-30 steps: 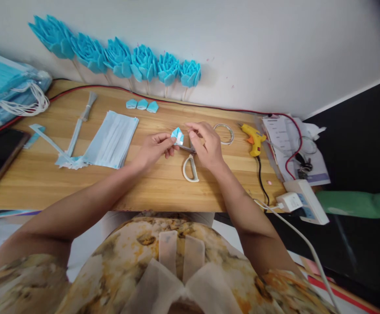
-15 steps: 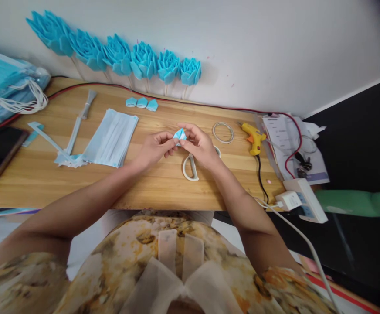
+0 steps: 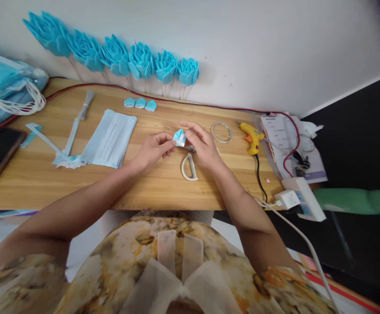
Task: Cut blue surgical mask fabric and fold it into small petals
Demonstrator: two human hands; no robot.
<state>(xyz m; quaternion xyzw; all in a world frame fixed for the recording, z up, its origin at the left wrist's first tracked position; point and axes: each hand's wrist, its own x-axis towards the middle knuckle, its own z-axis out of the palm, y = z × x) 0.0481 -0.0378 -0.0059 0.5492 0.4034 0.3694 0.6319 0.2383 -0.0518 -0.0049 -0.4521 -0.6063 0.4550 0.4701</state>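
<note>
Above the scissors, my left hand (image 3: 155, 148) pinches a small folded blue and white piece of mask fabric (image 3: 178, 138) at its left edge. My right hand (image 3: 202, 143) has its thumb at the right edge of the piece, index finger stretched above it; its other fingers are partly hidden. White-handled scissors (image 3: 188, 167) lie under the right hand, blades mostly covered. Several folded blue petals (image 3: 140, 103) sit in a row farther back. To the left lies a stack of light blue mask sheets (image 3: 110, 138).
Blue fabric flowers (image 3: 140, 60) on sticks lean against the wall. A roll of tape (image 3: 222, 132) and a yellow glue gun (image 3: 251, 138) lie right. Cut strips (image 3: 46, 138), a phone (image 3: 0, 157) and bagged masks (image 3: 7, 83) are left. A power strip (image 3: 304, 198) sits at the right edge.
The right thumb has shifted from the front of the folded piece to its right edge, so more of the piece shows. The left hand keeps its pinch. The view has shifted slightly.
</note>
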